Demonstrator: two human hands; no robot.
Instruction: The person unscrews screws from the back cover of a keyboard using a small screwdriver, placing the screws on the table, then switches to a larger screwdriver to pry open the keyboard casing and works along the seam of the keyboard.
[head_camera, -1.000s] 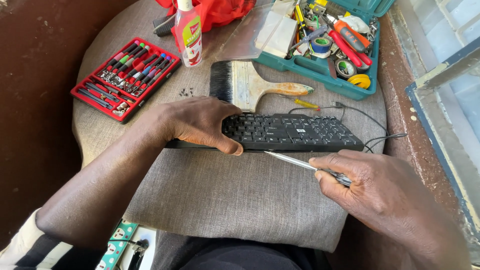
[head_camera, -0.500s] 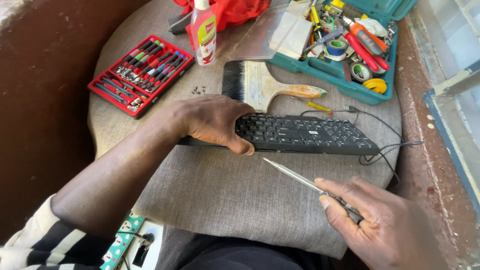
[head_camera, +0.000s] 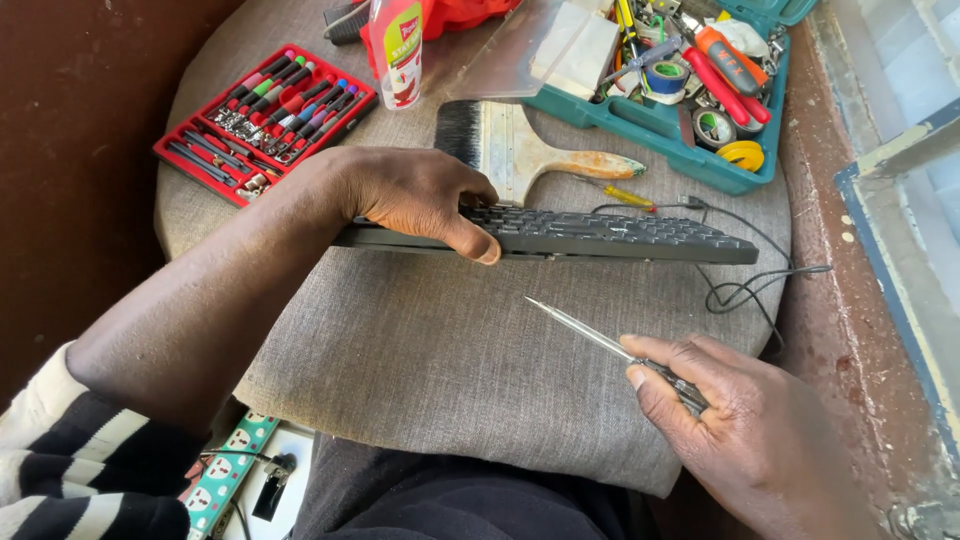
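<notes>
The black keyboard (head_camera: 600, 235) lies across the middle of the cloth-covered table (head_camera: 420, 360), its long axis running left to right and its near edge tilted up. The left hand (head_camera: 415, 195) clamps the keyboard's left end, fingers over the keys, thumb pressed on the near edge. The right hand (head_camera: 745, 430) sits nearer and to the right, its grip pinched on the handle of a slim screwdriver (head_camera: 585, 332). The shaft points far-left toward the keyboard's near edge; the tip is near it but apart. A cable (head_camera: 740, 290) trails off the keyboard's right end.
</notes>
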